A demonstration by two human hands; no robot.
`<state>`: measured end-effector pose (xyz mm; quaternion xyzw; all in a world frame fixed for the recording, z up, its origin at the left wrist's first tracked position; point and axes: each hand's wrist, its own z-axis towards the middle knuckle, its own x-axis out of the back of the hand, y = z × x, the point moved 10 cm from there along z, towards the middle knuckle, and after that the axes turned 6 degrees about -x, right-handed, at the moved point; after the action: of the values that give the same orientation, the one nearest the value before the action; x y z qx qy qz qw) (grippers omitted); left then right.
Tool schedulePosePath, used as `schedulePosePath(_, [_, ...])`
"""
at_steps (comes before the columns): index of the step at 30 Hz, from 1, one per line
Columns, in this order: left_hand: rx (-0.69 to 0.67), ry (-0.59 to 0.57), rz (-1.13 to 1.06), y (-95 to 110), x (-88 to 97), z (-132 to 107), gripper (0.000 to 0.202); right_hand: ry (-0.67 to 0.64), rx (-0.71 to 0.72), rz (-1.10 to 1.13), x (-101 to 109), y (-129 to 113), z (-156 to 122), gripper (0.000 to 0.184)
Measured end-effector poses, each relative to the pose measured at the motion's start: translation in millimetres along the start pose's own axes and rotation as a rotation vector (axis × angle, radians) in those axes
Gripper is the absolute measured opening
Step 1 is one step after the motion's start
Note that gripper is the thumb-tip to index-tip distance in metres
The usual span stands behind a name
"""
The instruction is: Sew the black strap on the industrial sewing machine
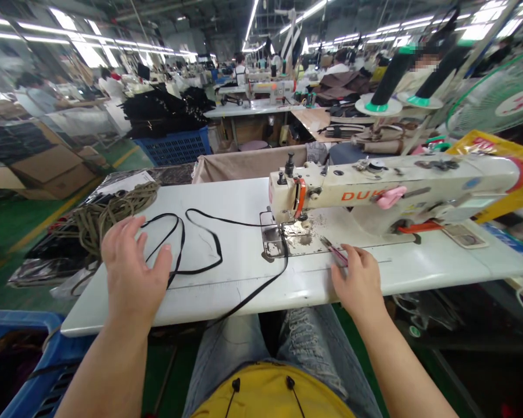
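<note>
My left hand (135, 270) is raised over the left part of the white sewing table (244, 197). Its fingers are spread and nothing shows in them. Close beside it, a narrow black strap (200, 271) lies in loose loops and runs right to the needle area of the sewing machine (322, 191). From under the presser foot, the strap also trails down over the table's front edge. My right hand (359, 276) rests low by the machine bed, its fingers closed on the handles of small thread snips (335, 249). The snips' blades point up and left toward the needle plate.
A heap of olive straps (113, 217) borders the table's left side. Blue crates stand at lower left (21, 319) and farther back (174, 148). Black thread cones (390, 81) and a green fan (497, 98) rise behind the machine. Other people work in the background.
</note>
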<state>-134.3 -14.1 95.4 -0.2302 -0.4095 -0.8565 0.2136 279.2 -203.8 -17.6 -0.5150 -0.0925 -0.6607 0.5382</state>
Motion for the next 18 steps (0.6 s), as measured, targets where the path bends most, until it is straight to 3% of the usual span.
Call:
schedulePosePath(1, [-0.075, 0.110, 0.085, 7, 11.8, 2, 0.050, 0.036, 0.015, -0.020, 2, -4, -2, 0.048])
schedulePosePath(2, [-0.134, 0.129, 0.141, 14, 11.6, 2, 0.046, 0.053, 0.036, -0.027, 3, -10, -5, 0.047])
schedulePosePath(3, [-0.167, 0.074, 0.162, 19, 1.4, -1, 0.036, 0.051, 0.064, -0.019, 3, -18, -9, 0.046])
schedulePosePath(5, [-0.156, -0.155, 0.103, 21, -36.6, -16, 0.019, 0.022, 0.130, 0.020, 0, -36, -18, 0.043])
schedulePosePath(7, [-0.081, -0.365, -0.033, 20, -77.5, -42, 0.024, -0.002, 0.187, 0.057, -2, -52, -24, 0.039])
schedulePosePath(10, [-0.056, -0.541, -0.171, 28, -123.9, -83, 0.012, 0.011, 0.219, 0.070, 3, -60, -19, 0.036])
schedulePosePath(14, [-0.184, -0.623, -0.145, 41, -159.7, -116, 0.042, 0.164, 0.185, 0.034, 40, -53, 14, 0.033])
schedulePosePath(18, [-0.291, -0.598, -0.049, 54, -183.3, -118, 0.039, 0.390, 0.191, -0.046, 98, -49, 59, 0.039])
